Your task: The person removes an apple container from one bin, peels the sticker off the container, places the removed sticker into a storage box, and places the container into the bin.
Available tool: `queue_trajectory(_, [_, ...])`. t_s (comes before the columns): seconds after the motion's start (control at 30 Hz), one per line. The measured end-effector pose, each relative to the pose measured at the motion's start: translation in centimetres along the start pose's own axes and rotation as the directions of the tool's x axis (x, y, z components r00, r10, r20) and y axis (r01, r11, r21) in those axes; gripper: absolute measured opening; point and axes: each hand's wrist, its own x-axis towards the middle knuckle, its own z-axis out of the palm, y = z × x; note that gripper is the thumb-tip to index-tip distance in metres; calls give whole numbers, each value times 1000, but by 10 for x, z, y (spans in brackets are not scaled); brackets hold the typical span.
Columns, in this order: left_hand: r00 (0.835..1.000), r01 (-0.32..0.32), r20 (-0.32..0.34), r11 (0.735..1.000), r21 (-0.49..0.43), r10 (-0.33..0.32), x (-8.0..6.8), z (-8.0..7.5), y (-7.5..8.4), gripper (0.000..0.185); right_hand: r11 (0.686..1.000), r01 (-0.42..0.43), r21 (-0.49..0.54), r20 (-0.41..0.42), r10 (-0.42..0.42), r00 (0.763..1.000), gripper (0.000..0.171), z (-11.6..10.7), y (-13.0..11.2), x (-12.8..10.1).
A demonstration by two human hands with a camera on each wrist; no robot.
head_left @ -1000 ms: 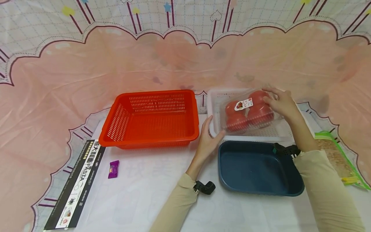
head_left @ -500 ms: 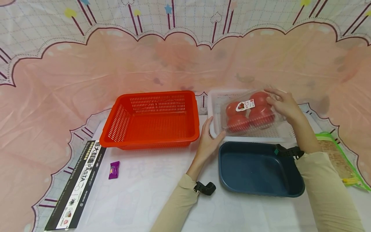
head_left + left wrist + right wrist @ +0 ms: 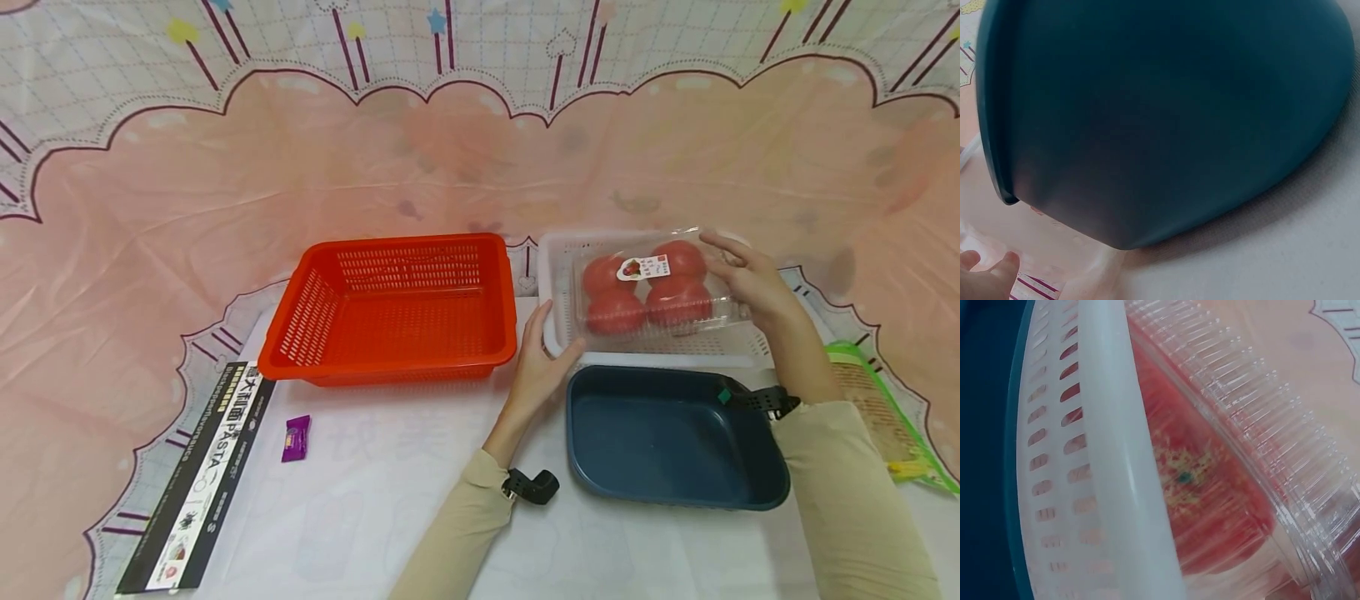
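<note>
A clear plastic box of tomatoes (image 3: 647, 287), with a white label on its lid, lies nearly level in the white basket (image 3: 555, 333). My right hand (image 3: 753, 279) holds the box's right end, thumb and fingers over its edge. In the right wrist view, a red tomato (image 3: 1222, 537) shows through the ribbed clear wall, behind the basket's white rim (image 3: 1122, 425). At the basket's left front corner, my left hand (image 3: 536, 367) touches the rim with spread, fairly straight fingers. The left wrist view shows only part of that hand (image 3: 988, 281), low at the left.
A dark blue basin (image 3: 675, 433) stands in front of the white basket. Left of it is a red basket (image 3: 405, 333). A purple wrapped candy (image 3: 296, 438) and a black pasta box (image 3: 198, 475) lie at the left, a green-edged bag (image 3: 885, 417) at the right.
The box of tomatoes has levelled out and shifted slightly right, and my right hand has moved right with it. My left hand has stayed at the basket's corner.
</note>
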Motion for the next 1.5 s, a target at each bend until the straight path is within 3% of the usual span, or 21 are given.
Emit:
queue_trajectory(0.1, [1000,0,1,1000,-11,0,1,0,0,75,999,24,31,-3,-23,1000,61,-3,5,-1])
queue_trajectory(0.27, [1000,-5,3,1000,-17,5,2,1,0,75,983,70,168,-17,-68,998,58,-5,12,-4])
queue_trajectory(0.57, [1000,-5,5,1000,7,5,4,0,1,77,918,22,397,-4,-22,1000,55,-5,17,-8])
queue_trajectory(0.77, [999,36,19,999,-2,-36,5,-2,6,80,892,17,451,4,-21,1000,53,-2,19,-6])
queue_trajectory(1.0, [999,44,9,999,23,-44,4,-1,9,80,829,15,558,0,-18,1000,46,1,23,-7])
queue_trajectory(1.1, [999,1,-35,996,85,2,6,0,16,79,787,33,616,12,-51,999,40,1,24,-8])
queue_trajectory(1.2, [993,-83,-73,984,157,96,15,0,33,74,756,35,653,26,-69,997,41,0,24,-8])
queue_trajectory(1.3, [989,-127,-58,976,180,139,31,-3,53,68,773,20,634,21,-44,999,45,1,22,-9])
queue_trajectory(1.4, [996,-87,5,980,181,87,50,-7,66,65,793,4,609,8,-12,1000,48,2,19,-9])
queue_trajectory(1.5, [996,-44,80,981,191,29,66,-10,71,65,777,10,629,11,-21,1000,47,3,18,-10])
